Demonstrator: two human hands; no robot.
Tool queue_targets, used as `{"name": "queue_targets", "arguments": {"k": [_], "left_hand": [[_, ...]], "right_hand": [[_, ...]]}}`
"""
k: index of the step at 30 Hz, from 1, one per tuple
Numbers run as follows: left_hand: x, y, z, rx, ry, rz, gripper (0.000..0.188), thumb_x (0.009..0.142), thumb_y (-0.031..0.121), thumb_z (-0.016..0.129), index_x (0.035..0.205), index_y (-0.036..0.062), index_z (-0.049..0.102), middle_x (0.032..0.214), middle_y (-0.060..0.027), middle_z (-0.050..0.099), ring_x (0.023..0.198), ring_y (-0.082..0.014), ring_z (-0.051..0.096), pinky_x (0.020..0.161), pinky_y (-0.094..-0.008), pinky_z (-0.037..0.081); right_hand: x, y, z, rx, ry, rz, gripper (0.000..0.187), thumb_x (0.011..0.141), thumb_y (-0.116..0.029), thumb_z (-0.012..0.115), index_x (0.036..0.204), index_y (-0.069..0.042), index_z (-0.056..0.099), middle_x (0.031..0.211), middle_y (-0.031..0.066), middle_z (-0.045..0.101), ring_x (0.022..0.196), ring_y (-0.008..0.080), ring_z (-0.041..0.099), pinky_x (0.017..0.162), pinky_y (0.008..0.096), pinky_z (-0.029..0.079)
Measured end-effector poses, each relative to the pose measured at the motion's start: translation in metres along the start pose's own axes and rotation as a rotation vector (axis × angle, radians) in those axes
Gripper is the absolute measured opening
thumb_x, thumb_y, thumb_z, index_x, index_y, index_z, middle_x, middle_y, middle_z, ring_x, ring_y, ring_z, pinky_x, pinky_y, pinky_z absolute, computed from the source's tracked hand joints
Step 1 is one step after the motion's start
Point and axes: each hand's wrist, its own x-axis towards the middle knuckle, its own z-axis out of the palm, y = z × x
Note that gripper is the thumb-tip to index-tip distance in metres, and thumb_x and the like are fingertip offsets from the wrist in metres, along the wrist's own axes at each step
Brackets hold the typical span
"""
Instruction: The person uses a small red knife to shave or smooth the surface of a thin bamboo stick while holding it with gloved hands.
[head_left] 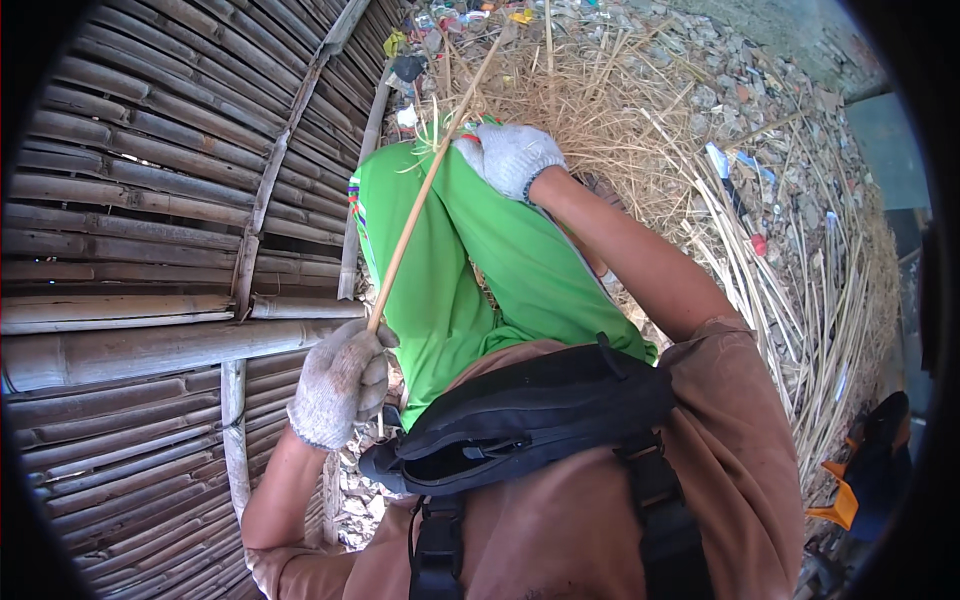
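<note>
Bamboo-slat wall (pixel 150 215) at left; gloved left hand (pixel 340 385) clasps a bamboo strip (pixel 415 215); gloved right hand (pixel 515 160) curls over green trousers (pixel 540 265), grip unclear.

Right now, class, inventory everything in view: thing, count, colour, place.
Bamboo wall: one, grey-brown, left
Stick: one, tan, in left hand, slanting up across the trousers
Shavings: many, straw-coloured, upper middle
Long strips: many, pale, right
Rubble: uncounted, mixed grey, ground
Black-and-orange thing: one, lower right, kind unclear
Waist bag: one, black, waist
Buckled straps: two, black, chest
Trousers: one pair, green, legs
Left hand: one, greyish glove, left of trousers
Right hand: one, whitish glove, by the knee
</note>
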Motion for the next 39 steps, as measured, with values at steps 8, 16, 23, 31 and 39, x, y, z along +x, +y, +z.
{"name": "queue_targets", "arguments": {"k": [8,16,23,31,39], "left_hand": [[0.005,-0.027,-0.003,0.459,0.198,0.233,0.029,0.109,0.021,0.061,0.129,-0.0009,0.063,0.084,-0.0058,0.068,0.063,-0.0122,0.061,0.059,-0.0306,0.053],[-0.007,-0.042,-0.013,1.071,0.496,0.690,0.027,0.111,0.017,0.058,0.125,-0.0030,0.069,0.087,-0.0233,0.072,0.073,-0.0380,0.071,0.070,-0.0430,0.056],[0.113,-0.008,-0.007,0.816,0.372,0.769,0.035,0.113,0.030,0.056,0.117,-0.0005,0.072,0.093,-0.0256,0.073,0.085,-0.0427,0.073,0.077,-0.0461,0.057],[0.262,0.050,0.028,0.974,0.387,0.760,0.044,0.109,0.038,0.054,0.112,-0.0003,0.075,0.090,-0.0261,0.072,0.084,-0.0411,0.071,0.080,-0.0496,0.053],[0.197,0.032,0.020,0.977,0.372,0.801,0.039,0.110,0.033,0.054,0.109,-0.0004,0.073,0.086,-0.0246,0.071,0.080,-0.0421,0.069,0.077,-0.0478,0.054]], "right_hand": [[0.003,-0.005,0.008,0.057,0.038,0.033,0.067,0.110,-0.060,0.039,0.114,-0.004,0.077,0.110,0.0265,0.079,0.103,0.0468,0.076,0.094,0.0601,0.059],[-0.001,0.002,0.012,0.055,0.070,0.028,0.065,0.110,-0.059,0.040,0.114,-0.005,0.077,0.109,0.0270,0.078,0.101,0.0468,0.077,0.091,0.0605,0.060],[-0.003,-0.009,0.005,0.020,0.042,-0.007,0.065,0.107,-0.062,0.043,0.117,-0.007,0.077,0.109,0.0236,0.080,0.101,0.0438,0.078,0.088,0.0593,0.061],[-0.006,-0.012,0.007,0.015,0.090,-0.056,0.062,0.107,-0.059,0.044,0.122,-0.008,0.075,0.113,0.0213,0.080,0.102,0.0426,0.078,0.088,0.0587,0.062],[0.006,0.003,0.011,0.041,-0.014,0.019,0.067,0.108,-0.063,0.041,0.121,-0.008,0.076,0.114,0.0229,0.080,0.104,0.0437,0.077,0.091,0.0589,0.061]]}}
